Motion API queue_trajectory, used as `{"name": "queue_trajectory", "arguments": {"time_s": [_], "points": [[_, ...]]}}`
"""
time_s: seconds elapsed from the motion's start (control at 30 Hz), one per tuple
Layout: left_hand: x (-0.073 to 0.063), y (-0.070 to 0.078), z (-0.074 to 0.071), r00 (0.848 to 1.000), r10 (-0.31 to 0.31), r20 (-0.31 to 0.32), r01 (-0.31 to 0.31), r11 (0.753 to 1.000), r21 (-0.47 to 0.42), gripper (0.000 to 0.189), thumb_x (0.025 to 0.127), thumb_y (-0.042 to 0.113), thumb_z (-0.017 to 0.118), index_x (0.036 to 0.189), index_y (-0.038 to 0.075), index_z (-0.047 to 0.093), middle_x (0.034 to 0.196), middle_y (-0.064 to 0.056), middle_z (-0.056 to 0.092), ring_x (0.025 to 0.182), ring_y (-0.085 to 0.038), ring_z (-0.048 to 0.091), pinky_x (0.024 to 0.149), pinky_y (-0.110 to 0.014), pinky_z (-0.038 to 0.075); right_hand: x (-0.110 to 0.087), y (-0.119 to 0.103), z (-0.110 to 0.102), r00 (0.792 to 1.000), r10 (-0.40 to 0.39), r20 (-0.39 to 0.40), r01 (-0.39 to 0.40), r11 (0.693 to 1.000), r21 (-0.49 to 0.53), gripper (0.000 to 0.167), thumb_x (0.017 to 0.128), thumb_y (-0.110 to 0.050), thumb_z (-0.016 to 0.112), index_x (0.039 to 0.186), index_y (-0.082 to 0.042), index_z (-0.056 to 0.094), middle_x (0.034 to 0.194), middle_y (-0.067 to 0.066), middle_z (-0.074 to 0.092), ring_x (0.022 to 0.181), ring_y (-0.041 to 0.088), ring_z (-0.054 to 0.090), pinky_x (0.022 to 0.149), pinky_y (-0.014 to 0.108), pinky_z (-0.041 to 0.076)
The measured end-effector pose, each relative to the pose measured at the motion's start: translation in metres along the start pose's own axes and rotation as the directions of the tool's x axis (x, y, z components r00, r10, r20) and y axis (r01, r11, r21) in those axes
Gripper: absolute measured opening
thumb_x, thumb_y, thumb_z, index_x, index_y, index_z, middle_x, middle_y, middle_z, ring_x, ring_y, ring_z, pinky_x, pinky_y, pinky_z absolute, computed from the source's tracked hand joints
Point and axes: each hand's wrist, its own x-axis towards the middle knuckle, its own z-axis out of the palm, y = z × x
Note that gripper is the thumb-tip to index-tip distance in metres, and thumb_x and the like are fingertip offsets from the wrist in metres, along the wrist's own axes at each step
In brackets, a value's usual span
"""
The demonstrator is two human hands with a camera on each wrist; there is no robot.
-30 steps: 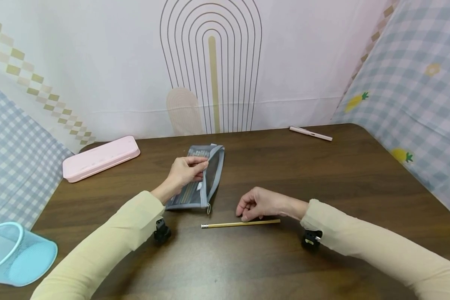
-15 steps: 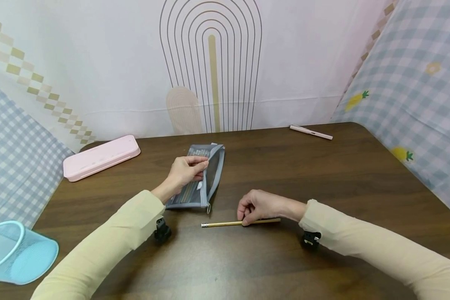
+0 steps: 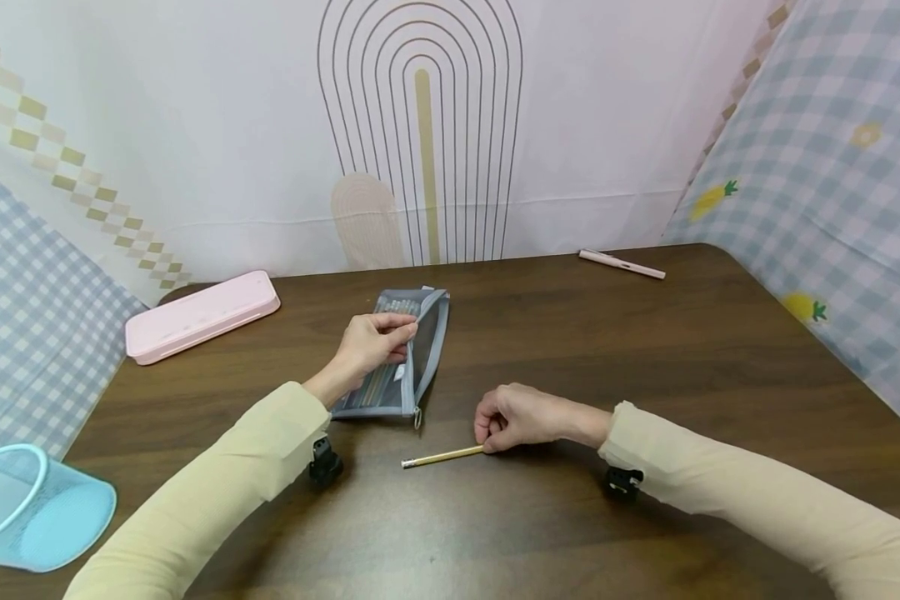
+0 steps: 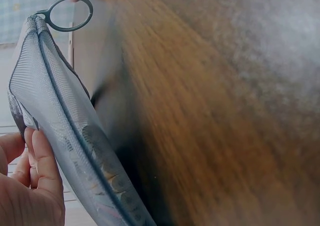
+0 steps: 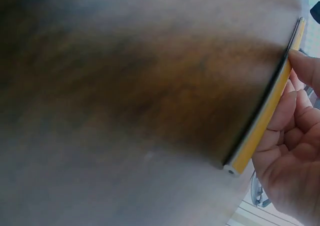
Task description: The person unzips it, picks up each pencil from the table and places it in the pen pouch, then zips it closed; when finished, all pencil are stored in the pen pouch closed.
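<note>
My left hand [image 3: 367,343] pinches the upper edge of a grey mesh zip pouch [image 3: 410,392], whose mouth gapes on the right. Several slender sticks, perhaps pencils, show through its mesh. In the left wrist view, thumb and fingers [image 4: 46,161] hold the pouch's rim, and a ring pull [image 4: 70,13] hangs at its corner. A yellow pencil [image 3: 444,457] with an eraser end is pinched by my right hand [image 3: 516,418], to the right of and nearer than the pouch. The right wrist view shows the pencil's flat, unsharpened end [image 5: 232,170]; the palm hides its other end in the head view.
A pink case [image 3: 202,317] lies at the table's back left. At the back right lies a pink pen [image 3: 621,264]. A light blue mesh cup [image 3: 67,517] lies on its side at the front left edge. Fabric hangs behind the brown table [image 3: 607,533].
My right hand has come down onto the pencil and taken hold of it. The pencil now slants, its eraser end turned slightly toward me. The left hand and pouch have stayed put.
</note>
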Motion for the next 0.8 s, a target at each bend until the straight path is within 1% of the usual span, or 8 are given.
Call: {"name": "queue_trajectory", "arguments": {"time_s": [0.13, 0.2, 0.27, 0.33, 0.43, 0.53, 0.67, 0.8], "points": [[0.0, 0.0, 0.0, 1.0, 0.004, 0.001, -0.004, 1.0, -0.009, 0.034, 0.093, 0.016, 0.061, 0.122, 0.0, 0.061, 0.116, -0.024, 0.062, 0.061, -0.002, 0.06, 0.061, -0.02, 0.056, -0.002, 0.0, -0.002, 1.0, -0.025, 0.007, 0.024, 0.998, 0.057, 0.004, 0.08, -0.004, 0.069, 0.079, -0.006, 0.066, 0.07, -0.008, 0.056, 0.061, -0.002, 0.047, 0.055, 0.014, 0.043], [0.0, 0.0, -0.001, 1.0, 0.006, -0.001, -0.006, 1.0, -0.01, 0.034, 0.093, 0.017, 0.061, 0.123, 0.0, 0.061, 0.117, -0.024, 0.062, 0.061, -0.002, 0.06, 0.061, -0.02, 0.056, -0.004, 0.001, -0.004, 0.999, -0.037, 0.004, 0.036, 0.992, 0.12, 0.003, 0.082, -0.002, 0.066, 0.081, -0.005, 0.066, 0.071, -0.007, 0.057, 0.061, 0.0, 0.048, 0.056, 0.015, 0.043], [0.0, 0.0, -0.001, 1.0, 0.006, -0.003, -0.006, 1.0, -0.012, 0.034, 0.093, 0.016, 0.061, 0.122, 0.0, 0.061, 0.116, -0.024, 0.062, 0.061, -0.002, 0.06, 0.061, -0.02, 0.056, -0.006, 0.0, -0.008, 0.999, -0.033, -0.01, 0.034, 0.979, 0.203, 0.003, 0.085, -0.001, 0.063, 0.084, -0.003, 0.065, 0.071, -0.005, 0.058, 0.061, 0.003, 0.048, 0.053, 0.016, 0.042], [0.0, 0.0, -0.001, 1.0, 0.009, -0.006, -0.009, 1.0, -0.013, 0.034, 0.093, 0.016, 0.061, 0.122, 0.0, 0.061, 0.116, -0.024, 0.062, 0.061, -0.001, 0.06, 0.061, -0.019, 0.056, -0.007, 0.001, -0.011, 0.999, 0.009, -0.038, 0.002, 0.953, 0.304, 0.003, 0.088, -0.001, 0.06, 0.087, -0.002, 0.063, 0.072, -0.003, 0.058, 0.061, 0.005, 0.049, 0.052, 0.018, 0.043], [0.0, 0.0, -0.001, 1.0, 0.011, -0.006, -0.011, 1.0, -0.014, 0.034, 0.093, 0.016, 0.061, 0.122, -0.001, 0.061, 0.116, -0.025, 0.062, 0.059, -0.002, 0.059, 0.061, -0.019, 0.056, -0.004, 0.003, -0.017, 0.989, 0.126, -0.077, -0.074, 0.875, 0.479, 0.008, 0.091, -0.004, 0.057, 0.094, 0.004, 0.058, 0.073, 0.0, 0.057, 0.062, 0.008, 0.051, 0.052, 0.019, 0.046], [-0.001, 0.0, -0.001, 1.0, 0.01, -0.004, -0.01, 1.0, -0.009, 0.034, 0.093, 0.016, 0.061, 0.122, -0.001, 0.061, 0.115, -0.025, 0.062, 0.059, -0.002, 0.059, 0.061, -0.019, 0.056, 0.004, 0.004, -0.021, 0.962, 0.262, -0.075, -0.158, 0.762, 0.627, 0.021, 0.094, -0.007, 0.055, 0.108, 0.008, 0.054, 0.075, 0.0, 0.058, 0.065, 0.009, 0.052, 0.053, 0.018, 0.048], [0.0, 0.0, 0.0, 1.0, 0.003, -0.004, -0.003, 1.0, -0.009, 0.033, 0.093, 0.016, 0.061, 0.122, 0.0, 0.062, 0.116, -0.024, 0.062, 0.06, -0.002, 0.059, 0.062, -0.02, 0.056, 0.025, 0.005, -0.025, 0.921, 0.388, -0.029, -0.245, 0.637, 0.731, 0.033, 0.096, -0.009, 0.053, 0.124, 0.008, 0.05, 0.077, 0.0, 0.059, 0.063, 0.007, 0.054, 0.051, 0.016, 0.048], [0.0, 0.002, 0.001, 1.0, 0.003, -0.005, -0.003, 1.0, -0.008, 0.033, 0.093, 0.017, 0.061, 0.121, 0.001, 0.062, 0.116, -0.024, 0.062, 0.06, -0.003, 0.06, 0.062, -0.021, 0.056, 0.049, 0.006, -0.029, 0.892, 0.452, 0.003, -0.28, 0.548, 0.788, 0.035, 0.097, -0.011, 0.052, 0.127, 0.006, 0.048, 0.077, 0.0, 0.06, 0.06, 0.006, 0.057, 0.05, 0.014, 0.048]]}}
